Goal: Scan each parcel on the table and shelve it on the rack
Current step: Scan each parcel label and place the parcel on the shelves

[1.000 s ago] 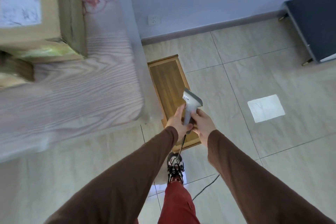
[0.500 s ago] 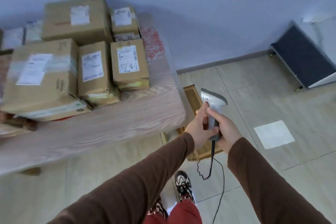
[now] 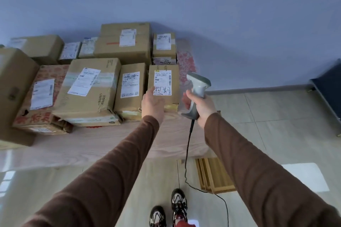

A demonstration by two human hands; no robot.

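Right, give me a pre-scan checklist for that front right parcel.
1. Scanner gripped by right hand: ok.
2. Left hand at the front right parcel: ok; whether it touches, cannot tell.
3. Label facing up: ok, lower left corner behind the fingers.
4. Scanner aimed at label: not ok, it sits beside the parcel.
5. Cable hanging free: ok.
6. Rack in view: not ok.

left hand [image 3: 152, 104] covers near edge of small parcel [image 3: 166, 72], fingers not visible | large box [image 3: 13, 86] cut by left edge | label print too small to read | black furniture [image 3: 328, 88] cut by right edge
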